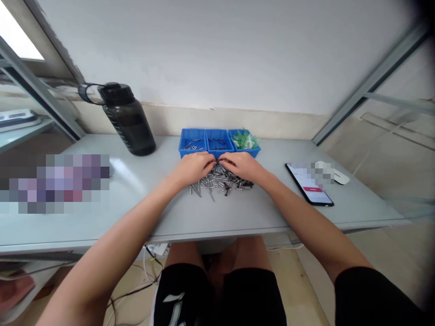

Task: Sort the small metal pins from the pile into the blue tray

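Observation:
A loose pile of small metal pieces (217, 181) lies on the grey desk, silver pin-like ones mixed with dark screw-like ones. My left hand (195, 166) rests at the pile's far left side, fingers bent inward and close together. Opposite it, my right hand (243, 164) curls in from the right, its fingertips almost meeting the left ones. Whatever the fingertips pinch is too small to make out. Just behind the hands stand three joined blue bins: the left bin (183, 138) has silver pieces, the middle bin (219, 134) dark ones, and the right bin (257, 151) a green plastic bag with white pieces.
A dark water bottle (127, 120) stands at the back left. On the right lie a phone (309, 185) with its screen lit and a white mouse (341, 177). A blurred-out item (64, 181) is at the left. The wall (217, 59) closes off the back.

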Motion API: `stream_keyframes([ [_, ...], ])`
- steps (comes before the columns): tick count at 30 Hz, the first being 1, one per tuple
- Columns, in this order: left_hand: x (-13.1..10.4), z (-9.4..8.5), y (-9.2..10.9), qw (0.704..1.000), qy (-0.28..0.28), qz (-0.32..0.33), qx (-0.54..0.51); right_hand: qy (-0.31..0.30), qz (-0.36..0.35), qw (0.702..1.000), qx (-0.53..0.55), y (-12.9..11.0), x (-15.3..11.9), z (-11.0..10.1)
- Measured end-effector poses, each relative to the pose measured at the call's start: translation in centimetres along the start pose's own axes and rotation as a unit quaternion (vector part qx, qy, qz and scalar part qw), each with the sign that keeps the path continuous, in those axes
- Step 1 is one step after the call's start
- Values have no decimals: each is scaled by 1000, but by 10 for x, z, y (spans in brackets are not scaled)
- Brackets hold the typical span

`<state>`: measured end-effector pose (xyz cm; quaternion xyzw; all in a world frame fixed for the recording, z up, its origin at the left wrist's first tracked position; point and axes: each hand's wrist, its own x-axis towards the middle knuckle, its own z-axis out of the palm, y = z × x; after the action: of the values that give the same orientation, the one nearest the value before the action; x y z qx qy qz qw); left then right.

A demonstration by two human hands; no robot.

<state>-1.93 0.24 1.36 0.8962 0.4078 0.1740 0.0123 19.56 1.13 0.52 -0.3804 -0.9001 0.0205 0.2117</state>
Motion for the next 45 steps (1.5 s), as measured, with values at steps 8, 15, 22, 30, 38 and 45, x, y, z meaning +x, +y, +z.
stream_keyframes([
  [8, 0, 1, -1, 1000, 6, 0, -4, 2, 7, 1000, 7, -1, -1, -2],
  [15, 1, 3, -4, 1000, 15, -2, -12, 19, 14, 1000, 6, 1, -2, -1],
  [22, 4, 6, -5, 990, 47, -27, -129, 14, 20, 1000, -7, 1, -1, -2],
  [30, 5, 7, -2, 967, 66, -31, -243, -8, -4, 1000, 5, 0, 0, -1],
  [38, 7, 7, -1, 914, 31, -68, -399, -13, -7, 1000, 23, -5, -2, -1],
  [45, 10, 8, -2, 876, 33, -97, -471, 35, 13, 998, 56, -6, -3, -5],
])
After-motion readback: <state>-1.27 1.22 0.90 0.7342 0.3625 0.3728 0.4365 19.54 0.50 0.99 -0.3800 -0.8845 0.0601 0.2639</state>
